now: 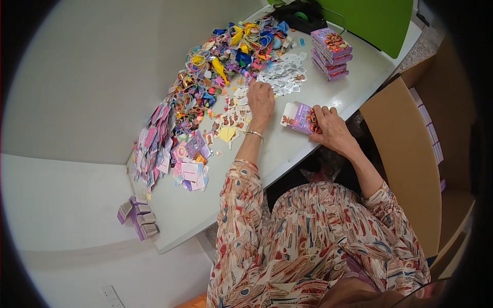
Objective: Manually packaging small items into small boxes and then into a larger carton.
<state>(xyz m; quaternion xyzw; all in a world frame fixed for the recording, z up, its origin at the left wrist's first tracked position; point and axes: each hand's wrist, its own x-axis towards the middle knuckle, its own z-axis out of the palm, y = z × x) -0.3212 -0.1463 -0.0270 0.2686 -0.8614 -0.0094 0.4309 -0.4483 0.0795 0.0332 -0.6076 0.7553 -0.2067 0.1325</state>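
Observation:
My right hand (335, 128) is wrapped round the end of a small purple cardboard box (303, 119), held over the table's near edge. The box's white end flap (289, 112) stands out on its left side. My left hand (261, 101) is reached forward with its fingers curled together, at the edge of a heap of small colourful toys and trinkets (221, 61). What its fingertips pinch, if anything, is hidden. Beside it lie small white packets (287, 72) and, nearer to me, small sheets with brown printed figures (233, 115).
A stack of purple boxes (331, 51) stands at the back right, near a green panel (375, 20). Pink and purple cards (154, 138) and pale cards (192, 172) lie at left. More purple boxes (138, 218) sit at the far left edge. A large carton (405, 149) is at right.

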